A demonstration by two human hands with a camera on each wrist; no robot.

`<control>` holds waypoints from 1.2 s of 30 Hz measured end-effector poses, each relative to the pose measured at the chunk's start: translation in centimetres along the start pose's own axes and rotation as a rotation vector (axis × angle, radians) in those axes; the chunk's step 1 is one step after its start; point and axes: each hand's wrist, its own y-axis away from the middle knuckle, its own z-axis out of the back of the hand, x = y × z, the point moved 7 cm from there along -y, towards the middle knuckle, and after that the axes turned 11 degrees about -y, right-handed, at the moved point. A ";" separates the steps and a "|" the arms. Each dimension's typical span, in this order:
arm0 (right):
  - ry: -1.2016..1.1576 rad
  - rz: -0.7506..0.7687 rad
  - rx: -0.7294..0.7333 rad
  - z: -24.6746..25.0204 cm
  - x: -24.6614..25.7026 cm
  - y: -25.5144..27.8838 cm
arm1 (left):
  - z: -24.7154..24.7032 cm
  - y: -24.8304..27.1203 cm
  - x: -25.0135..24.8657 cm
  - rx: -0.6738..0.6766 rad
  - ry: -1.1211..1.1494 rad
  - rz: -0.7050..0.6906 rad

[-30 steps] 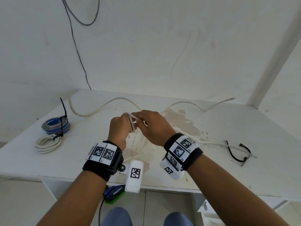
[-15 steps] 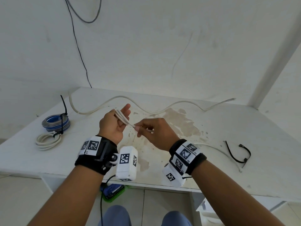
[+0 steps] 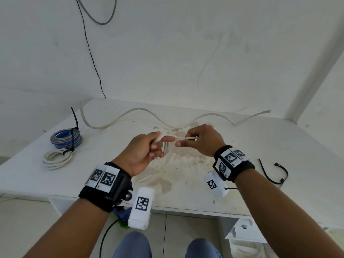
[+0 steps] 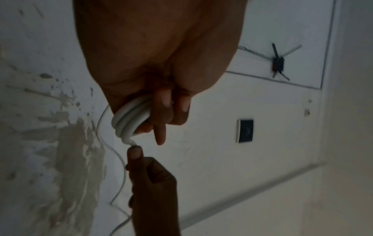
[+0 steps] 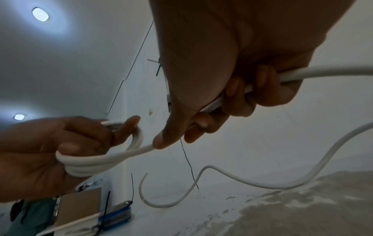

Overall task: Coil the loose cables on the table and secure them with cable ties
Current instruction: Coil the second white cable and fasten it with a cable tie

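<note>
A stained white table (image 3: pixel 279 157) stands against white walls. Above its middle, the left hand (image 3: pixel 143 151) grips small loops of white cable (image 5: pixel 96 161); the right hand (image 3: pixel 202 140) pinches the run. Two tied coils (image 3: pixel 61 148) lie far left, a black cable tie (image 3: pixel 273 174) right.

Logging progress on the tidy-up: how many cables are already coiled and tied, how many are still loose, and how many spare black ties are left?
Tied coils: 2, blue-grey coil, white coil
Loose white cable, now being wound: 1
Spare black cable ties: 2
Total: 5
</note>
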 end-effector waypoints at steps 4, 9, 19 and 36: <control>0.079 0.006 -0.038 -0.1 0.3 0.2 | -0.9 0.4 -0.5 0.034 -0.196 -0.131; 0.015 -0.046 0.035 -1.3 -0.2 0.2 | -1.7 1.0 -1.7 0.020 -0.213 -0.276; 0.053 -0.090 0.036 -2.1 0.0 0.7 | -1.4 1.4 -2.0 -0.040 -0.127 -0.349; 0.204 0.158 -0.023 -2.9 7.7 0.9 | 0.5 -1.1 0.3 -0.345 -0.685 -0.254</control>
